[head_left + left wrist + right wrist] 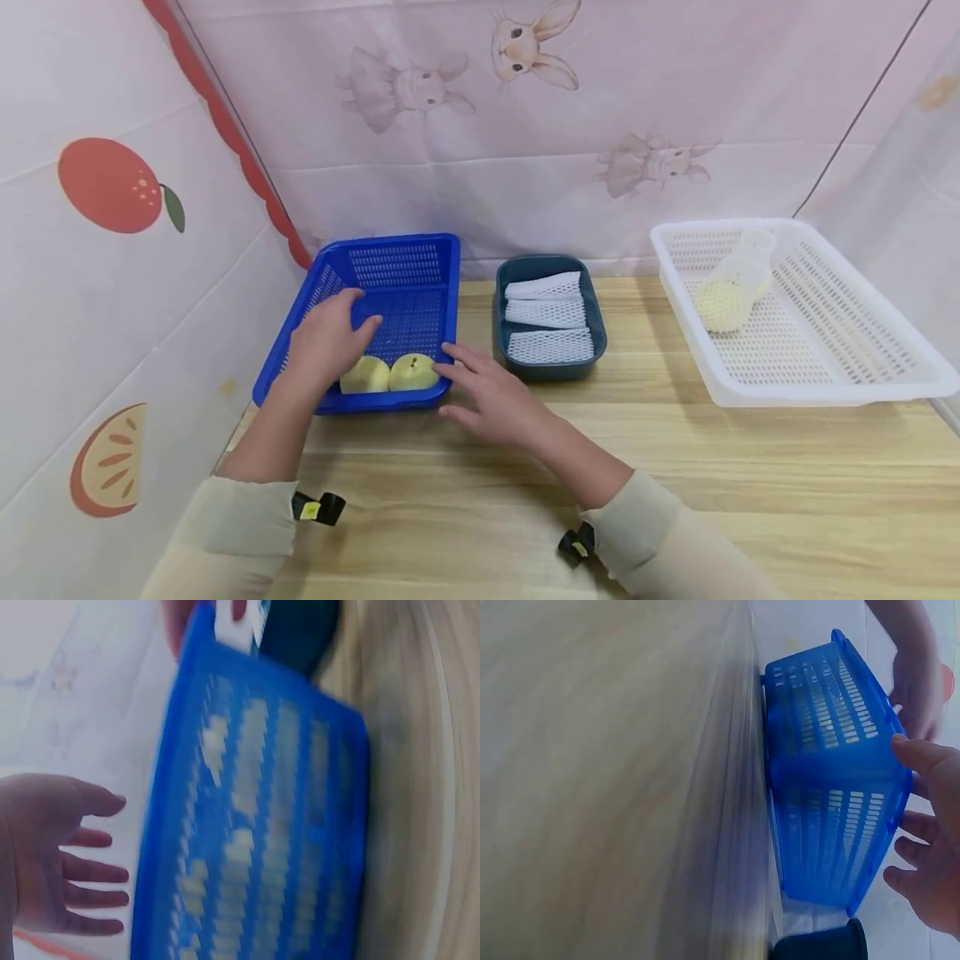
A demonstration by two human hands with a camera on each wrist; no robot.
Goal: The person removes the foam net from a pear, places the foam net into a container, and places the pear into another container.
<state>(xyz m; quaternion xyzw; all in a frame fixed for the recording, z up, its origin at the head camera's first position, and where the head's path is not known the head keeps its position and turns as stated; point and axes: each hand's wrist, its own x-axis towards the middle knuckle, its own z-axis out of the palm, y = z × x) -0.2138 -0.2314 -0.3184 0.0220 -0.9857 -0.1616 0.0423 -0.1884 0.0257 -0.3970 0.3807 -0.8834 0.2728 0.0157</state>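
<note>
In the head view a blue slotted basket (450, 292) sits at the left of the table. Two round yellow-green fruits, a left one (365, 375) and a right one (414, 372) with a short dark stem, lie side by side at its near end. My left hand (324, 340) is over the basket's left part, holding nothing; its fingers are spread apart in the left wrist view. My right hand (498, 398) is at the basket's near right corner, fingers extended along the rim. The right wrist view shows its thumb (919, 754) right at that rim.
Right of the basket, a dark teal tray (551, 371) holds several white foam net sleeves (550, 313). A white slotted basket (832, 396) at the far right contains fruit in a foam net (724, 307). Printed cloth walls (450, 192) stand behind and at the left.
</note>
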